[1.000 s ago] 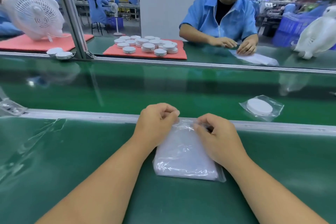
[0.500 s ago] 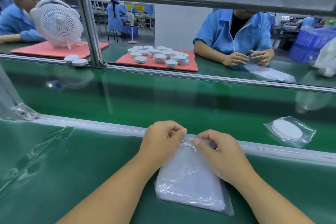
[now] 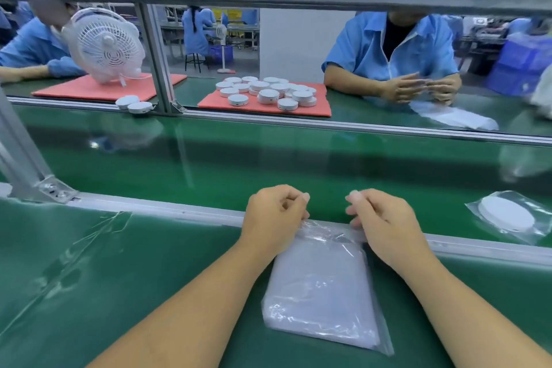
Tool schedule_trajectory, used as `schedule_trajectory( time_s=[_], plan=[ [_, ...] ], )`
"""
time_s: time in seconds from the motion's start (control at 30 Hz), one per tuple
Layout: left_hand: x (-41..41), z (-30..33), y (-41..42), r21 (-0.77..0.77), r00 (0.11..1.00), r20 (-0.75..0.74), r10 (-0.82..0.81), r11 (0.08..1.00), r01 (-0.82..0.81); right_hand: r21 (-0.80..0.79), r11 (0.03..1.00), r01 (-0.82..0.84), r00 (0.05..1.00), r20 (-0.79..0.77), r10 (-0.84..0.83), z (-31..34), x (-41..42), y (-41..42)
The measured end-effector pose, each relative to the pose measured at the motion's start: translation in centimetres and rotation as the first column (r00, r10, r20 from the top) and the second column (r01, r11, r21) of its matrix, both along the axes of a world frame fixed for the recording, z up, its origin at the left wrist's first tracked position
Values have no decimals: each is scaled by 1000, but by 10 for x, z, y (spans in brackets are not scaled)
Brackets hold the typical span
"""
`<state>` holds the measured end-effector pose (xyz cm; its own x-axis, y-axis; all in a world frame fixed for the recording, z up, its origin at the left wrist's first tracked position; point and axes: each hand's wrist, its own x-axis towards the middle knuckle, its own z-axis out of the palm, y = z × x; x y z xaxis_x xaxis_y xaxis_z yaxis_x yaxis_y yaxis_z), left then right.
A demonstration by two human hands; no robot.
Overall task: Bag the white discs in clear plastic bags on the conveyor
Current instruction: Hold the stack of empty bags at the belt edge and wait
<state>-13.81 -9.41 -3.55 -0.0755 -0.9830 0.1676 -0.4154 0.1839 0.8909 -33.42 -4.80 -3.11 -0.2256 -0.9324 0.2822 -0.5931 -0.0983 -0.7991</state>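
A stack of clear plastic bags (image 3: 322,287) lies on the green bench in front of me, its far end against the aluminium rail (image 3: 149,206). My left hand (image 3: 274,215) and my right hand (image 3: 382,224) sit a little apart at that far end, fingers curled, each pinching the crinkled mouth of the top bag. No disc is in either hand. One white disc sealed in a clear bag (image 3: 507,215) lies on the conveyor belt (image 3: 268,158) at the right. Several loose white discs (image 3: 268,92) are piled on a red mat across the belt.
A person in a blue shirt (image 3: 394,63) works opposite with their own bags. A white fan (image 3: 104,45) stands on a second red mat at the far left, two discs (image 3: 134,103) beside it. An aluminium post (image 3: 24,158) rises at the left; a beam runs overhead.
My hands have drawn apart along the bag's mouth, from almost touching to a clear gap. The bagged disc on the belt has shifted right in view.
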Motion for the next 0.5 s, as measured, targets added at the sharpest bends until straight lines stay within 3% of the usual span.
schedule_trajectory(
  time_s=[0.1, 0.33, 0.5],
  plan=[
    [5, -3, 3, 31, 999, -53, -2, 1000, 3, 4, 991, 134, 991, -5, -134, -4, -7, -4],
    [3, -2, 1, 10, 1000, -4, -8, 1000, 8, 16, 1000, 15, 985, -175, -12, -13, -2, 16],
    [2, -2, 2, 19, 1000, 6, -19, 1000, 19, 5, 1000, -4, 997, -76, 5, -8, -3, 19]
  ],
)
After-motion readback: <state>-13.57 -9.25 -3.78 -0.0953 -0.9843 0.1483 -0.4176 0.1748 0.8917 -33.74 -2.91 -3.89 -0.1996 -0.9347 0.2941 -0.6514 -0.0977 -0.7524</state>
